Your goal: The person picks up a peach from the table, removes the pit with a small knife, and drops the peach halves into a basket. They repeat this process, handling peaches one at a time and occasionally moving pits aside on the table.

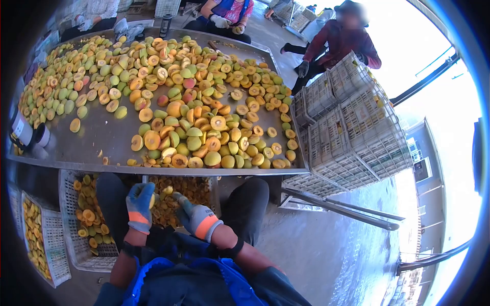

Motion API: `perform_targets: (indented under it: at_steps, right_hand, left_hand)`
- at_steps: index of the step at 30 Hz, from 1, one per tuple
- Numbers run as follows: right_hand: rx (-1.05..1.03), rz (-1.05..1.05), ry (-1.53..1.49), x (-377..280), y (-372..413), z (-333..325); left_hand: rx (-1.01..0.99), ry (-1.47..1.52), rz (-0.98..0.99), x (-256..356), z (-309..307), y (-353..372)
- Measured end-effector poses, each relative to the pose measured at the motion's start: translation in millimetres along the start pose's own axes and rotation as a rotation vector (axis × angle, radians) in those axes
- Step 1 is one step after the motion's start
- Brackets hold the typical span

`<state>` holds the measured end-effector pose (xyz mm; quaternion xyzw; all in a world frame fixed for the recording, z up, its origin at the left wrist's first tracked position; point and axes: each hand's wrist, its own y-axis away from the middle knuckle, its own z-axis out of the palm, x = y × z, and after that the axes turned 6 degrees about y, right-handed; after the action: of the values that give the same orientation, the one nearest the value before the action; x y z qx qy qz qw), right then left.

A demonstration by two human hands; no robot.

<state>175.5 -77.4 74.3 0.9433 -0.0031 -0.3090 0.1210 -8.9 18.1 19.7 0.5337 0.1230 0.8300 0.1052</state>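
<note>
My left hand [140,205], in a blue-grey work glove with an orange band, is closed around a peach half [152,201], of which only a yellow edge shows. To its right, my right hand [198,216] wears a matching glove. Its fingers are curled, and whatever they hold is hidden. A small yellow fruit piece [167,190] shows between the two hands. Both hands are over a crate [216,196] of fruit pieces between my knees. Ahead, halved peaches [194,130] with green-yellow skin and orange flesh lie heaped on a metal table [99,140].
Fruit fills a white crate [66,224] left of my leg and another crate [58,255] farther left. Stacked crates [352,132] stand by the table's right end. A co-worker [339,43] is beside them; another person's gloved hands [220,21] are across the table.
</note>
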Motion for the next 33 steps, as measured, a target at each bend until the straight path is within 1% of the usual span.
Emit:
perform_targets:
  at_steps: [1, 2, 3, 4, 5, 6, 7, 9, 10, 12, 13, 14, 15, 16, 17, 18, 20, 22, 24, 25, 26, 27, 28, 31, 32, 33]
  right_hand:
    - [0.061, 0.015, -0.068, 2.3, 2.0, 0.6]
    - [0.172, -0.042, -0.122, 3.6, 4.9, -0.8]
    - [0.092, 0.034, -0.046, 8.2, 2.6, 1.3]
    - [0.013, 0.108, 0.032, 19.5, -3.5, 6.1]
    - [-0.067, 0.177, 0.106, 33.9, -8.9, 14.5]
    - [0.021, 0.142, 0.118, 55.0, -11.9, 34.5]
    - [0.064, 0.19, 0.079, 52.1, -9.7, 34.4]
    - [0.188, 0.111, 0.154, 54.8, -5.9, 37.9]
    - [0.14, 0.129, 0.135, 52.6, -5.6, 37.4]
    - [0.161, 0.051, 0.053, 51.3, -4.2, 41.2]
    - [0.088, 0.095, 0.024, 43.0, -2.0, 33.6]
    - [0.179, 0.009, -0.056, 54.3, -1.1, 48.6]
    - [0.162, -0.037, -0.223, 58.2, -1.2, 54.3]
    - [0.135, -0.024, -0.231, 56.8, 2.0, 54.9]
    - [0.122, -0.01, -0.235, 54.7, 2.0, 54.1]
    - [0.116, 0.0, -0.242, 54.1, -0.5, 55.2]
    - [0.121, 0.047, -0.253, 55.7, -2.9, 54.7]
    - [0.127, 0.042, -0.286, 54.5, -2.9, 49.3]
    - [0.127, 0.052, -0.336, 49.0, -6.0, 45.9]
    - [0.134, 0.042, -0.337, 47.3, -4.4, 46.6]
    - [0.146, 0.034, -0.336, 46.3, -2.6, 47.0]
    - [0.16, 0.027, -0.33, 45.7, -0.3, 45.5]
    - [0.146, 0.047, -0.379, 40.4, 4.7, 39.1]
    - [0.145, 0.079, -0.362, 46.4, 14.6, 32.6]
    - [0.117, 0.135, -0.358, 47.1, 18.2, 25.6]
    - [0.166, 0.135, -0.376, 49.8, 20.6, 23.2]
  left_hand:
    - [0.017, 0.017, 0.078, 13.1, -4.9, -0.9]
    - [0.033, 0.034, 0.155, 28.9, -10.1, -1.1]
    - [0.051, 0.089, 0.2, 44.3, -16.3, -0.7]
    - [0.066, 0.087, 0.333, 58.4, -24.4, -1.2]
    - [0.063, 0.122, 0.325, 58.8, -54.9, -15.0]
    - [0.136, 0.132, 0.346, 65.1, -74.7, -24.4]
    - [0.223, 0.13, 0.363, 73.1, -93.8, -28.4]
    - [0.267, 0.04, 0.428, 82.2, -140.7, -30.2]
    - [0.279, -0.146, 0.583, 79.5, -172.7, -29.8]
    - [0.314, -0.213, 0.635, 73.5, -236.8, -25.4]
    - [0.327, -0.077, 0.538, 69.4, -262.1, -18.3]
    - [0.407, -0.153, 0.511, 58.0, -297.0, -15.3]
    - [0.477, -0.224, 0.478, 47.9, -338.4, -11.4]
    - [0.537, -0.29, 0.44, 53.3, -346.3, 2.0]
    - [0.693, -0.779, 0.598, 54.6, -349.2, 14.0]
    - [0.822, -1.275, 0.738, 68.8, -308.4, 32.7]
    - [0.692, -1.552, 0.78, 100.4, -242.2, 33.9]
    - [0.449, -1.205, 0.726, 97.6, -203.0, 1.6]
    - [0.172, -0.795, 0.621, 100.5, -106.8, -21.5]
    - [0.015, -0.984, 0.789, 99.0, -74.7, -40.1]
    - [-0.039, -0.996, 0.804, 91.1, -40.4, -55.5]
    - [-0.106, -1.135, 0.944, 78.8, -18.6, -83.2]
    - [-0.122, -1.102, 0.876, 68.6, 7.1, -104.7]
    - [-0.069, -1.511, 0.867, 38.3, 42.9, -163.8]
    - [-0.13, -1.504, 0.743, 34.1, 48.2, -172.8]
    - [-0.189, -1.498, 0.615, 35.0, 51.6, -176.6]
